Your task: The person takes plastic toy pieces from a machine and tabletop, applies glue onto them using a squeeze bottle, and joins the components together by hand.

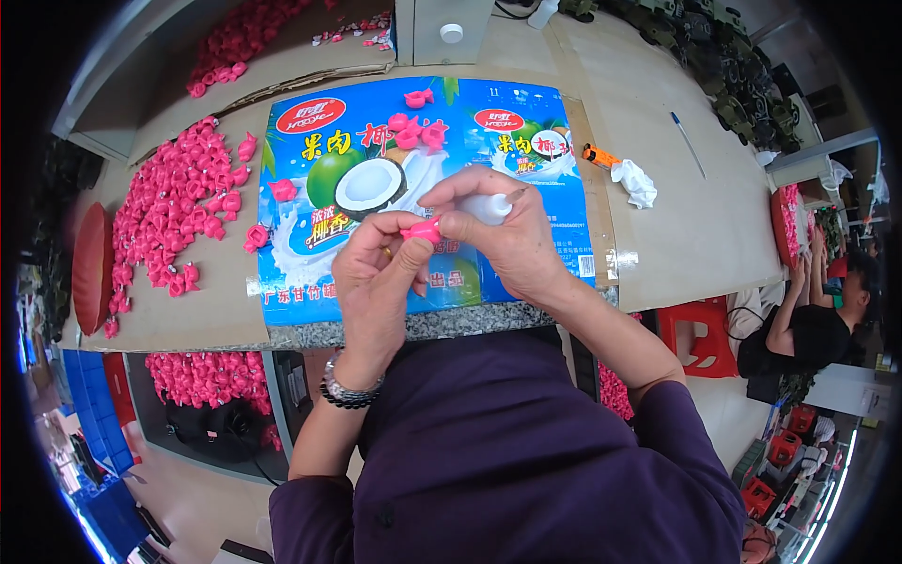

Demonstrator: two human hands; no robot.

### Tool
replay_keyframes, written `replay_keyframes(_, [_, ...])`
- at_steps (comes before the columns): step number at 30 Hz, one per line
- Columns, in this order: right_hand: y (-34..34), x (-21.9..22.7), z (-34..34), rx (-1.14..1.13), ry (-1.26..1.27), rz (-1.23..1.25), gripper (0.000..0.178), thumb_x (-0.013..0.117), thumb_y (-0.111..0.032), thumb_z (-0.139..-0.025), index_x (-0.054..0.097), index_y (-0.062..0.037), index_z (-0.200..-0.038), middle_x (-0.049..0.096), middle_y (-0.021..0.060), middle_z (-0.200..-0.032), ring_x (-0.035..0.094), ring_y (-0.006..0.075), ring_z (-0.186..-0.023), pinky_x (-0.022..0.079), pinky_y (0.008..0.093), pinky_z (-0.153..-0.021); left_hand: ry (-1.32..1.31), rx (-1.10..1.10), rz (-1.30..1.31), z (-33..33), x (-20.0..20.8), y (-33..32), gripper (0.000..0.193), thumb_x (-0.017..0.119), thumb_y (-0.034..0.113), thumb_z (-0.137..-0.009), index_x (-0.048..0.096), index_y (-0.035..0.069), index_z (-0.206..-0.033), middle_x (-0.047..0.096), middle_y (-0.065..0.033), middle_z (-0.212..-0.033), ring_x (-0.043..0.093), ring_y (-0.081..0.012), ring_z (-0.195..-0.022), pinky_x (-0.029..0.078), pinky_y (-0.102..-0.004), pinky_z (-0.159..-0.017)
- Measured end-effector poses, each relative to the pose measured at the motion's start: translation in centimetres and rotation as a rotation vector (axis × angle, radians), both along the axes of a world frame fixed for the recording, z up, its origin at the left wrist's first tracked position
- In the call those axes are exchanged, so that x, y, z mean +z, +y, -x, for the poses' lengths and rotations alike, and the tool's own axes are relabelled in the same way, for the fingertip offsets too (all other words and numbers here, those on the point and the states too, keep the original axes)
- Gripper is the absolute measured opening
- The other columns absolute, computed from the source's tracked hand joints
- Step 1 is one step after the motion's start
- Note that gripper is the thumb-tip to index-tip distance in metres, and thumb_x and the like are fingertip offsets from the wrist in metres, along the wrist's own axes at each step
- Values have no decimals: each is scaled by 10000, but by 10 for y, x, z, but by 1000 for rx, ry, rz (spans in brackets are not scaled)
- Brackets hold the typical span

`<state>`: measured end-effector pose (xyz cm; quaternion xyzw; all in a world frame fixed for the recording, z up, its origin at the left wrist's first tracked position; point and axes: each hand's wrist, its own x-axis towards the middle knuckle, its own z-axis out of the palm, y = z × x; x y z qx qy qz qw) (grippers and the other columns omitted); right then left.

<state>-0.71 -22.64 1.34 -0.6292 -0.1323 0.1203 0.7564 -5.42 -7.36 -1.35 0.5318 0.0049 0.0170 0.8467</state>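
Note:
My left hand (pixel 371 273) pinches a small pink plastic piece (pixel 425 230) between thumb and fingers, above a flattened blue printed carton (pixel 301 226). My right hand (pixel 517 235) meets it there, its thumb and fingertips at the piece's upper right side. A small white squeeze bottle (pixel 487 208) with a narrow tip is tucked in the right hand's curled fingers. Several loose pink pieces (pixel 432 134) lie on the carton's upper part, and another (pixel 282 190) lies near its left edge.
A big heap of pink pieces (pixel 178 197) spreads at the left, beside a red tray (pixel 92 268). To the right lie an orange tube (pixel 599 156), a crumpled white tissue (pixel 635 184) and a pen (pixel 688 145). Dark green toy vehicles (pixel 723 56) stand far right; a co-worker (pixel 817 310) sits beyond.

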Motion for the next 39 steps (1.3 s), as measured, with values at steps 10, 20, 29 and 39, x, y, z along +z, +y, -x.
replay_keyframes(10, [-24, -1, -15, -147, -19, 53, 119, 635, 31, -824, 641, -14, -934, 612, 26, -834, 561, 69, -719, 462, 214, -656, -566, 860, -1701, -59, 44, 112, 221, 706, -13, -751, 658, 28, -963, 661, -73, -914, 598, -232, -888, 445, -343, -841])
replay_keyframes(20, [-23, -6, -13, -154, -1, 28, 120, 643, 42, -813, 640, -10, -921, 613, 38, -841, 568, 82, -719, 473, 225, -647, -816, 80, -1424, -123, 7, 53, 237, 711, -9, -675, 669, 69, -895, 656, -76, -890, 548, -293, -950, 431, -394, -785])
replay_keyframes(29, [-34, -7, -8, -215, 34, 3, 147, 656, 50, -782, 652, -24, -909, 672, 58, -969, 608, 97, -790, 484, 239, -658, -889, -46, -1397, -137, 6, 38, 210, 716, 42, -700, 572, 27, -852, 589, -115, -842, 519, -316, -843, 430, -385, -760])
replay_keyframes(39, [-34, 7, -12, -208, 55, -51, 217, 678, 28, -798, 594, -23, -991, 643, 95, -984, 600, 130, -788, 487, 267, -671, -177, -249, -91, -76, 30, 25, 126, 652, 20, -824, 540, 31, -880, 607, -151, -1069, 641, -225, -1002, 513, -288, -798])
